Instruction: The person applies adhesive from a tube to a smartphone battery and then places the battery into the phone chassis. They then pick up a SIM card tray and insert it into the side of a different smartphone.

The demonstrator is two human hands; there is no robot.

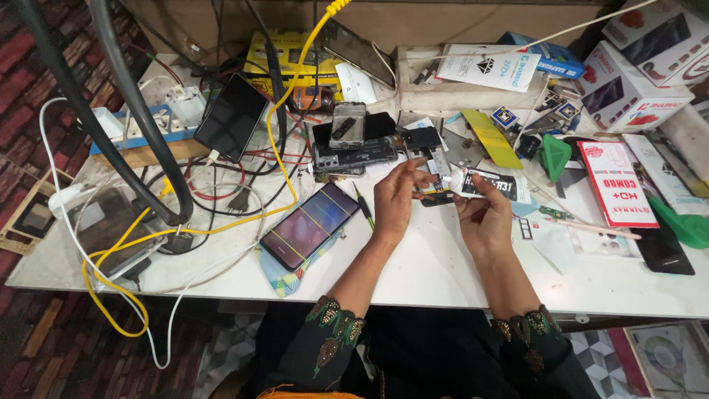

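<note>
While the right hand is gripping a white glue tube just above the white table, the left hand is pinching the tube's nozzle end with curled fingertips. Beneath them a small black phone part is lying, with a striped-screen phone resting to the left. Bare tabletop is lying open toward the near edge, while boxes and cables are crowding the far side.

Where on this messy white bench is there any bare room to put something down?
The widest bare patch of the table lies along the near edge, between the phone on the patterned cloth and the black phone, under the forearms. The left end is covered by yellow cable and plugs. The back, beyond the left hand and the right hand holding the glue tube, is crowded.
</note>
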